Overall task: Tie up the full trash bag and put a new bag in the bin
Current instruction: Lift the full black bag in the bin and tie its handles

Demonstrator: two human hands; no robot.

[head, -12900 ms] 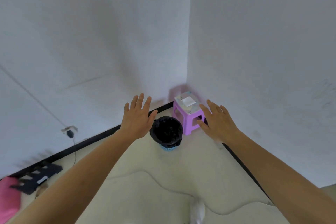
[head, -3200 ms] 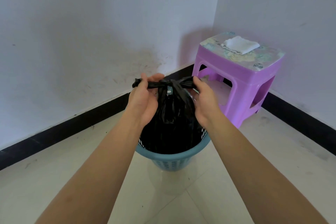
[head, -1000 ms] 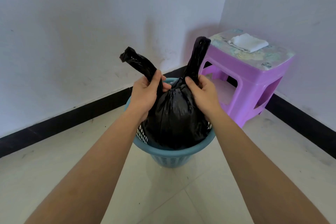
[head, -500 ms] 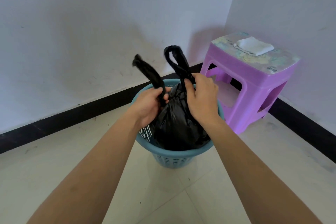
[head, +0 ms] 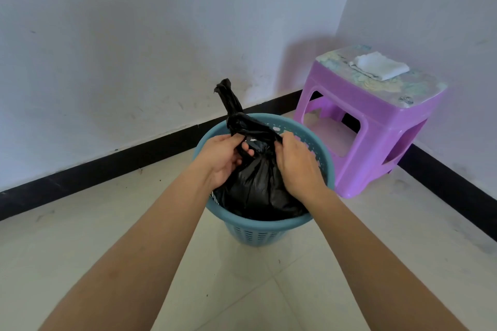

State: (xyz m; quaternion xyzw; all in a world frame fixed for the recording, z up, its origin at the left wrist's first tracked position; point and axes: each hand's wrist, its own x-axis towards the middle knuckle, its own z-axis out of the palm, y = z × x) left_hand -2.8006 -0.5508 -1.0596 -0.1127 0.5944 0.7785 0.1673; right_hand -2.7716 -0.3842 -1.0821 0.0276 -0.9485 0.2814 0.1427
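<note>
A full black trash bag (head: 255,185) sits inside a blue perforated bin (head: 258,232) on the floor. Its top is gathered into twisted strands; one strand (head: 228,98) sticks up behind my hands and the other is crossed over the bag's neck. My left hand (head: 223,158) grips the neck of the bag from the left. My right hand (head: 294,164) holds the crossed strand on the right side. A folded white bag (head: 380,66) lies on top of the purple stool.
A purple plastic stool (head: 373,126) stands right of the bin in the room's corner. White walls with a black baseboard (head: 121,164) run behind and to the right. The floor is pale tile.
Both strands stood up half a second ago. Now the right strand is folded down across the bag's neck and my hands have dropped lower and closer together.
</note>
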